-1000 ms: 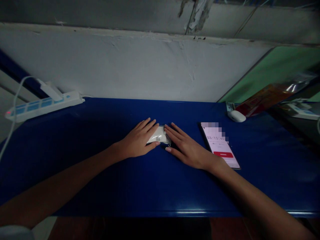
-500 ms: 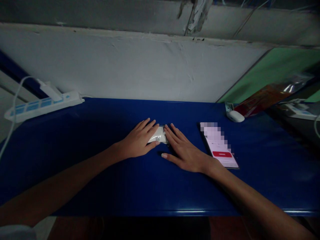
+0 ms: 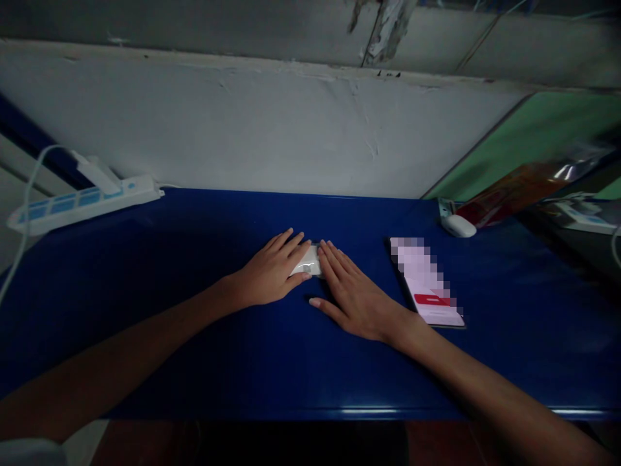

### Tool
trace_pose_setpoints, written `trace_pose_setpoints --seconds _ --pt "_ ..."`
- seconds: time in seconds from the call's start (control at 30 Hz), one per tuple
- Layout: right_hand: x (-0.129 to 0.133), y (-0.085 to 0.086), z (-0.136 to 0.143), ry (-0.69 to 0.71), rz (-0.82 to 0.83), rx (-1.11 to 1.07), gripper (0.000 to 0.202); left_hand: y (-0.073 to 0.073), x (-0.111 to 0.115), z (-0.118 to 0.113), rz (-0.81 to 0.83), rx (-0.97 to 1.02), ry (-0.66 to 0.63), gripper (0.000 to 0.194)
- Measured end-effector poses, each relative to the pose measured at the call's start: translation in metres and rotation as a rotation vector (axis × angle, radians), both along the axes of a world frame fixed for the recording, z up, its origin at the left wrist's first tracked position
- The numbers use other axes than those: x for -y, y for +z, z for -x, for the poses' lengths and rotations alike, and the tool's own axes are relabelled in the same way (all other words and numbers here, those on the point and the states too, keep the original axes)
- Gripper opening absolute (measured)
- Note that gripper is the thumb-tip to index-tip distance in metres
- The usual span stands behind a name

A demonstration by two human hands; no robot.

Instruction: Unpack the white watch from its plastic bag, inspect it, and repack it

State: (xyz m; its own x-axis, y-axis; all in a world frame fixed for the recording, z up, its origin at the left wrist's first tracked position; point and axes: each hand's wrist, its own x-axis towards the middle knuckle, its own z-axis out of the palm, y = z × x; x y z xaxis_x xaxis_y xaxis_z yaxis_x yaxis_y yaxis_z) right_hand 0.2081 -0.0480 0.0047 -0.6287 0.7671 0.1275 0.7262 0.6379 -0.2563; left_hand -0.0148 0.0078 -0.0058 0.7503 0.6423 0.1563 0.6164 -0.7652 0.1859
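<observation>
A small white packet in clear, shiny plastic [image 3: 309,261] lies on the blue table [image 3: 272,362], partly covered by my hands. My left hand [image 3: 274,268] rests flat over its left end, fingers stretched out and thumb along the near edge. Over the right end lie the fingertips of my right hand [image 3: 356,291], palm down, with the thumb held apart on the near side. Neither hand is closed round the packet. What the packet contains cannot be made out.
Right of my right hand lies a phone [image 3: 427,285] with a lit screen. Behind it are a small white rounded case [image 3: 458,226] and a tilted bottle of reddish-brown liquid [image 3: 509,188]. A power strip [image 3: 87,206] with a plugged-in white cable sits at the back left.
The fingers of my right hand have drawn closer together and cover slightly more of the packet's right end. My left hand has stayed almost still.
</observation>
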Motion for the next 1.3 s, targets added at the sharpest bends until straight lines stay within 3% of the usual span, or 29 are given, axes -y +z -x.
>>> trace_pose_setpoints --seconds 0.17,0.27,0.43,0.7,0.83,1.1,1.3 --pt "-0.002 0.004 0.002 0.005 0.033 0.013 0.092 0.001 0.001 0.0 0.015 0.018 0.012 0.067" --pt "-0.007 0.008 -0.002 0.015 0.025 -0.033 0.081 0.0 0.001 0.001 0.027 0.061 0.025 0.076" --pt "-0.018 0.017 -0.018 0.053 0.046 -0.152 0.052 -0.004 0.0 0.003 0.017 0.102 -0.006 0.064" --pt "-0.028 0.023 -0.034 0.066 -0.05 -0.325 0.039 0.006 0.004 0.003 0.063 0.216 -0.163 0.052" --pt "-0.029 0.026 -0.038 0.066 -0.123 -0.423 0.024 0.008 0.006 0.005 0.064 0.247 -0.142 0.053" --pt "-0.027 0.034 -0.041 -0.221 -0.178 -0.666 0.017 0.004 0.004 0.003 0.057 0.298 0.004 0.049" --pt "-0.037 0.025 -0.038 -0.423 0.165 -0.967 0.023 0.001 0.005 0.003 0.085 0.283 0.008 0.072"
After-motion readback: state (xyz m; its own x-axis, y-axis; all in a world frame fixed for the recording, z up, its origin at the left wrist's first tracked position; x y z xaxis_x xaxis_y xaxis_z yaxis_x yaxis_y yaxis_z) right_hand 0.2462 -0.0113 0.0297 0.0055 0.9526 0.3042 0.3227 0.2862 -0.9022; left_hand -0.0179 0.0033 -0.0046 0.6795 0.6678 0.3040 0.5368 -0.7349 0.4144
